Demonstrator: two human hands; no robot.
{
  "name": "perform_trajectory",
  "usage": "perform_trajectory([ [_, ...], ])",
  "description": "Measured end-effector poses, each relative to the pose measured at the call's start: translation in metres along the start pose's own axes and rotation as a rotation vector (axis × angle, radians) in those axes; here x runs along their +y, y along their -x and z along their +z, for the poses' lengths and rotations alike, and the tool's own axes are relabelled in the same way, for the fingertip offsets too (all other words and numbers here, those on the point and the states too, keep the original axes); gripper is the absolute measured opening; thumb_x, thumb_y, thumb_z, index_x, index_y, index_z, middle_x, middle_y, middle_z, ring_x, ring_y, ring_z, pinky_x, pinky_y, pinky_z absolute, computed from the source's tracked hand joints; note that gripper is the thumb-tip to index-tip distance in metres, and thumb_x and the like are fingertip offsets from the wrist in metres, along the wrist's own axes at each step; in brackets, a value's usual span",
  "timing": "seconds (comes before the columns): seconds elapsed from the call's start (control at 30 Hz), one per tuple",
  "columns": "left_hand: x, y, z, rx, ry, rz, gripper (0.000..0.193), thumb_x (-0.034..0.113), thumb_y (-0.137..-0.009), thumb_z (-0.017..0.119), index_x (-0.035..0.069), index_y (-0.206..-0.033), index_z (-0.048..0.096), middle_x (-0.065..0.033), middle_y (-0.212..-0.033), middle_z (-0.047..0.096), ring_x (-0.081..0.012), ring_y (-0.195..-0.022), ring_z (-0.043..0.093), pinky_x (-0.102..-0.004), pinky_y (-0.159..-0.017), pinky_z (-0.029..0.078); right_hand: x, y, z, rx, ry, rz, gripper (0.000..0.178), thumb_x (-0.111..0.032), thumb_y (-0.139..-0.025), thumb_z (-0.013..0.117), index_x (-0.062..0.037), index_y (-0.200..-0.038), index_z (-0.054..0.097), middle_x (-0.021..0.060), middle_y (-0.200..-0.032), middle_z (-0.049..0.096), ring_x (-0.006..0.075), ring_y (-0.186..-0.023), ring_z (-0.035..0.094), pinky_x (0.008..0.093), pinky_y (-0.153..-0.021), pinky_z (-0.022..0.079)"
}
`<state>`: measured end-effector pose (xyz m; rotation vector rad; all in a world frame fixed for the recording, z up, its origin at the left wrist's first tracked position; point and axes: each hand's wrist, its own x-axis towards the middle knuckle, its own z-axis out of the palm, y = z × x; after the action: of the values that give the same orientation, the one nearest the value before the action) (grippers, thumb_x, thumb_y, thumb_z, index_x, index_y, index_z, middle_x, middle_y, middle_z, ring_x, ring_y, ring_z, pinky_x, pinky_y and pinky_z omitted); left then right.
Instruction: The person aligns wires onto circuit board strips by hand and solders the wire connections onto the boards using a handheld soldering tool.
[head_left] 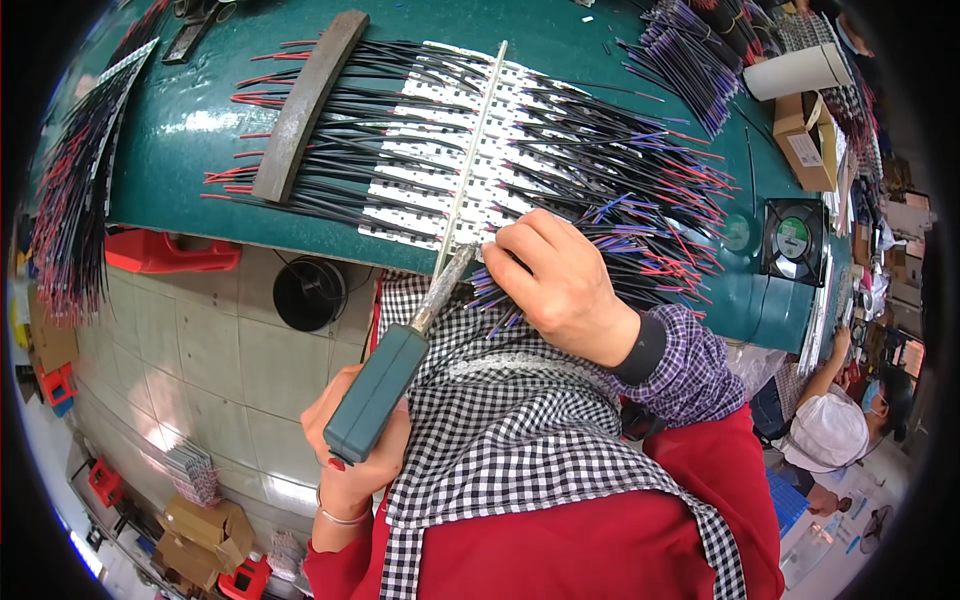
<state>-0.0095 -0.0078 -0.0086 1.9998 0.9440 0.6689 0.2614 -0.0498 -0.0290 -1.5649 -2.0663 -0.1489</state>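
My left hand (358,425) is wrapped round a teal, gun-shaped tool (376,390) with a boxy body. Its silver, rough-looking barrel (445,290) points up to the near edge of the white boards (420,150). Right beside the tip, my right hand (550,280) is closed in a pinch; what its fingertips hold is hidden. Many black wires (610,150) with red and blue ends fan out from the boards to both sides. A thin pale strip (475,150) runs lengthwise across the boards.
A grey metal bar (310,105) lies across the left wires on the green table (180,120). More wire bundles (75,190) hang at the left edge. A small fan (795,240) and a cardboard box (805,145) stand at right. Below is a black bin (310,293).
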Motion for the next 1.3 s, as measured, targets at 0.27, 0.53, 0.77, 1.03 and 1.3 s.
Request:
perform_trajectory([
  [0.27, -0.013, 0.021, 0.001, 0.032, 0.053, -0.063, 0.023, -0.007, -0.069, 0.072, -0.006, -0.092, 0.071, -0.0165, -0.088, 0.069, -0.0281, -0.068, 0.069, -0.0316, -0.063, 0.054, 0.000, -0.002, -0.001, -0.005, -0.010, 0.006, 0.024, -0.008, -0.067, 0.065, 0.0027, -0.088, 0.064, 0.0090, -0.087, 0.053, 0.0241, -0.082, 0.056, 0.0344, -0.070, 0.052],
  [0.53, -0.014, 0.024, -0.002, 0.025, 0.049, -0.141, 0.024, -0.006, -0.073, 0.073, -0.007, -0.096, 0.072, -0.0190, -0.094, 0.072, -0.0306, -0.077, 0.073, -0.0331, -0.070, 0.058, -0.003, -0.001, -0.004, -0.044, -0.067, 0.083, 0.032, -0.003, -0.067, 0.067, 0.0042, -0.099, 0.067, 0.0121, -0.093, 0.060, 0.0283, -0.083, 0.061, 0.0376, -0.069, 0.053],
  [0.77, 0.000, 0.011, -0.002, -0.038, 0.008, -0.065, 0.022, -0.007, -0.072, 0.072, -0.006, -0.095, 0.071, -0.0160, -0.092, 0.072, -0.0277, -0.073, 0.071, -0.0310, -0.066, 0.056, -0.003, 0.005, -0.003, 0.004, -0.134, 0.120, 0.036, 0.003, -0.063, 0.068, 0.0032, -0.099, 0.068, 0.0124, -0.092, 0.059, 0.0290, -0.082, 0.060, 0.0382, -0.068, 0.051],
  [1.03, 0.003, 0.008, -0.003, -0.037, -0.004, -0.056, 0.020, -0.007, -0.071, 0.072, -0.006, -0.091, 0.071, -0.0130, -0.085, 0.068, -0.0240, -0.066, 0.067, -0.0302, -0.061, 0.053, -0.005, 0.005, 0.000, 0.002, 0.011, 0.021, 0.028, -0.009, -0.070, 0.065, 0.0039, -0.095, 0.066, 0.0109, -0.092, 0.058, 0.0253, -0.083, 0.057, 0.0350, -0.069, 0.050],
  [1.3, 0.005, 0.007, -0.005, -0.047, -0.006, -0.066, 0.020, -0.005, -0.072, 0.074, -0.006, -0.092, 0.071, -0.0134, -0.084, 0.069, -0.0243, -0.067, 0.067, -0.0297, -0.064, 0.053, -0.006, 0.007, 0.002, 0.006, 0.016, 0.032, 0.029, -0.009, -0.070, 0.064, 0.0051, -0.096, 0.066, 0.0107, -0.091, 0.057, 0.0252, -0.082, 0.056, 0.0341, -0.069, 0.049],
])
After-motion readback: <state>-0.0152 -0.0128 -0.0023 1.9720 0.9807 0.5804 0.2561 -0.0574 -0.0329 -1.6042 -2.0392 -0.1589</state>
